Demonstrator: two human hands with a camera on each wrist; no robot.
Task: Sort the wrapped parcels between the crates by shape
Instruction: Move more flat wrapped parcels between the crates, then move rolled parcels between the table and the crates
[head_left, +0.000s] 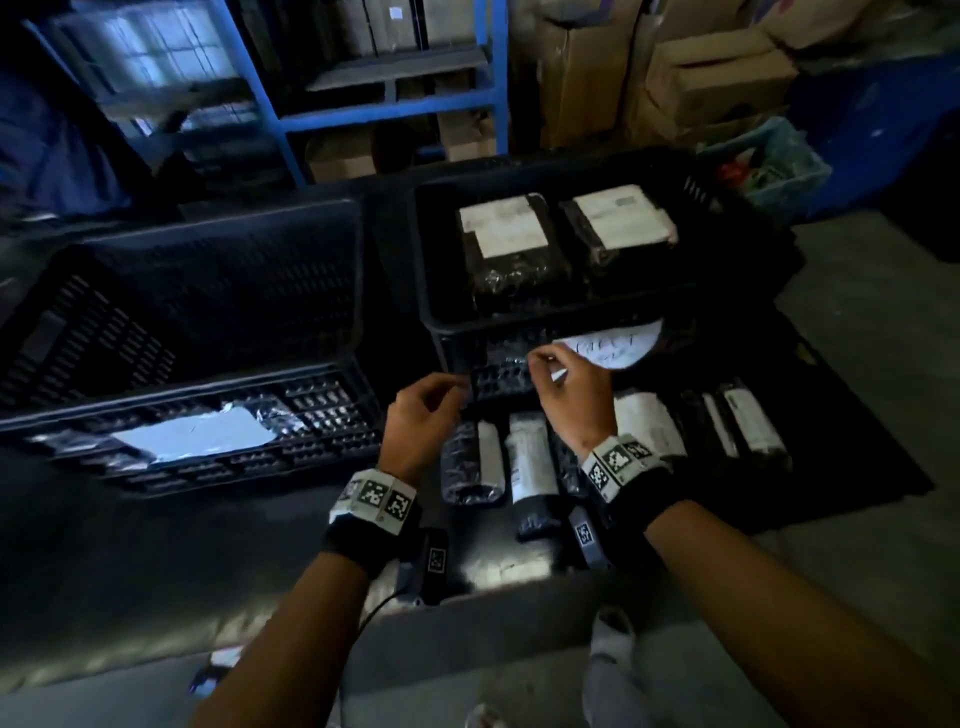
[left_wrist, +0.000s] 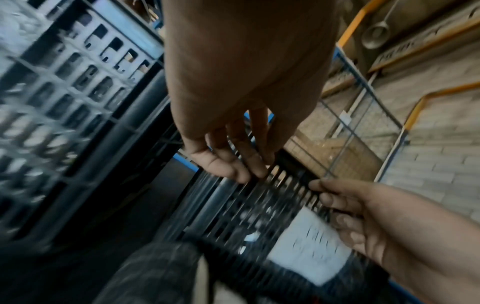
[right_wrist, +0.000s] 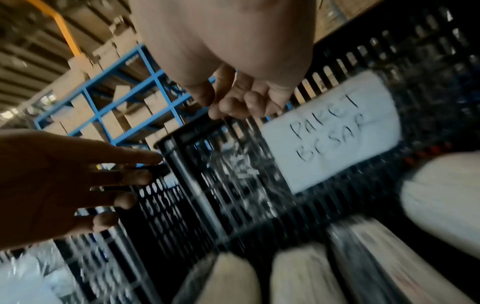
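Note:
Two flat, boxy parcels (head_left: 511, 249) (head_left: 621, 218) with white labels lie in the right black crate (head_left: 447, 291). A paper sign (right_wrist: 330, 131) reading "PAKET BESAR" hangs on its front wall. The left black crate (head_left: 208, 312) shows a bare inside and a white sign (head_left: 192, 431) on its front. Several roll-shaped parcels (head_left: 530, 467) lie in a row on the dark surface before the right crate. Both hands hover above the rolls, close to that crate's front wall. My left hand (head_left: 447, 395) has relaxed fingers (left_wrist: 233, 162) and holds nothing. My right hand (head_left: 545, 364) is loosely curled (right_wrist: 239, 105) and holds nothing.
Blue metal shelving (head_left: 395, 104) and stacked cardboard boxes (head_left: 717, 83) stand behind the crates. A blue basket (head_left: 769, 161) sits at the back right. Grey floor lies to the right, and a white shoe (head_left: 613, 639) is below the platform edge.

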